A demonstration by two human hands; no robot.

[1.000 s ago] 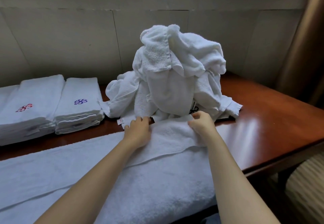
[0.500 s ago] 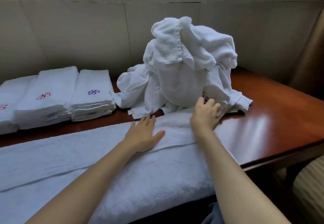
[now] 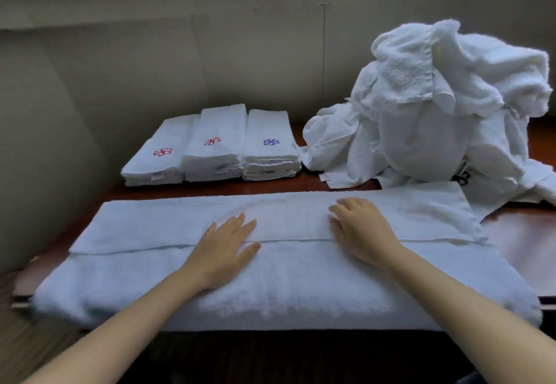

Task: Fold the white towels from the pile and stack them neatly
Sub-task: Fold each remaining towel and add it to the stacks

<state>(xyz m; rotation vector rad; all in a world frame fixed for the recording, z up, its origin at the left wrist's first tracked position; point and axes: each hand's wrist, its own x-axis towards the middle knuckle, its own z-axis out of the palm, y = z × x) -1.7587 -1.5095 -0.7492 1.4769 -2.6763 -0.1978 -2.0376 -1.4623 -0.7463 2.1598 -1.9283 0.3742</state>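
A long white towel [image 3: 144, 266] lies folded lengthwise along the table's front edge, its upper flap ending in a seam across the middle. My left hand [image 3: 224, 249] rests flat on it, fingers straight, across that seam. My right hand [image 3: 359, 228] presses flat on the upper flap a little to the right. The pile of loose white towels [image 3: 445, 119] heaps up at the back right, touching the far right end of the flat towel. Three stacks of folded towels [image 3: 216, 146] sit side by side at the back, two with red emblems, one with a purple one.
The wooden table [image 3: 517, 233] shows bare on the right and in a strip between the flat towel and the stacks. A pale panelled wall [image 3: 180, 61] runs close behind. The towel's front hangs over the table edge toward me.
Both hands let go of the flap's far edge and now lie flat on the towel, further left along it. My view swung left, so the pile sits at the right.
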